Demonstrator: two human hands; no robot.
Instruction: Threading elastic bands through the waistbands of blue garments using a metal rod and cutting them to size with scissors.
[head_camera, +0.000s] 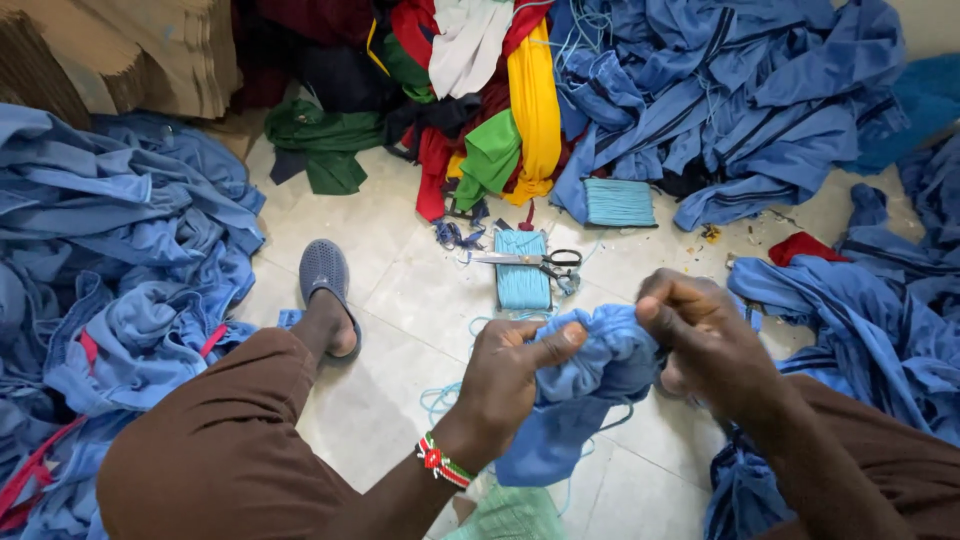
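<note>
Between your two hands, just above your lap, sits a bunched blue garment (600, 360), its lower part hanging down toward the tiled floor (400, 290). Your left hand (515, 375) is clenched around the left side of the bunch, thumb stretched out flat across the top of the cloth. Your right hand (700, 335) is curled tight at the right edge of the bunch, fingers pressed together and pinching at the fabric; what exactly lies between the fingertips you cannot tell. A beaded wristband (443, 463) in red, green and white circles your left wrist. A thin light-blue cord (445, 397) trails loose on the floor just under the garment. Further out on the floor lies a flat bundle of light-blue cord (522, 270) with a pair of black-handled scissors (535, 262) resting across its top, and a second such bundle (619, 202) lies near the far heap. Your left foot in a grey slipper (325, 275) rests on the tiles beside your brown-clad knee. A big pile of blue garments (110, 260) fills your left side, another blue heap (740, 100) spreads across the far right, and a mixed heap of red, yellow, green and white cloth (480, 100) lies at the far middle. Stacked cardboard (130, 50) stands at the far left corner.
</note>
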